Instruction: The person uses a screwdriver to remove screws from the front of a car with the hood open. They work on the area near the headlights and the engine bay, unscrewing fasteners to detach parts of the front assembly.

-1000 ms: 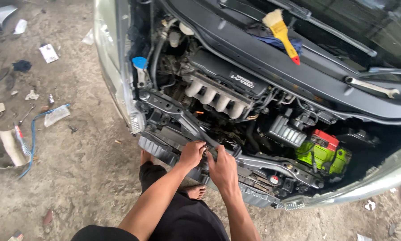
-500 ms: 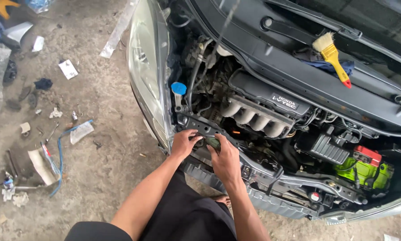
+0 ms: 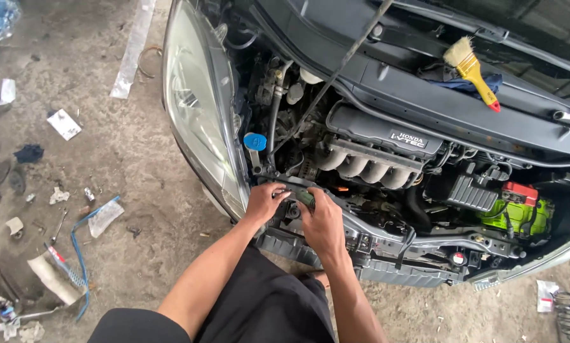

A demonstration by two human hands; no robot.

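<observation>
Hands were both down at the front crossmember (image 3: 386, 236) of the open engine bay, right at its left-hand end, just inboard of the headlight (image 3: 199, 121). My right hand (image 3: 323, 222) was closed around a small tool with a dark green handle (image 3: 306, 197), its long axis slanting up and away from me toward the blue filler cap (image 3: 255, 141). My left hand (image 3: 266, 200) sat just beside it, fingers curled onto the crossmember's top edge; whether it actually pinched anything I could not tell. The working end of the tool lay between my two hands, so the left was the nearer one to the tip and the right drove from behind. Both hands touched or nearly touched there, knuckles close. The tip itself and whatever fastener it met were hidden under my fingers, and the dark metal below gave little away. Further along the bay sat the silver intake manifold (image 3: 361, 166), and toward the far right corner the green battery (image 3: 516, 213). A yellow-handled brush (image 3: 472, 68) lay well apart on the cowl at the back edge.
</observation>
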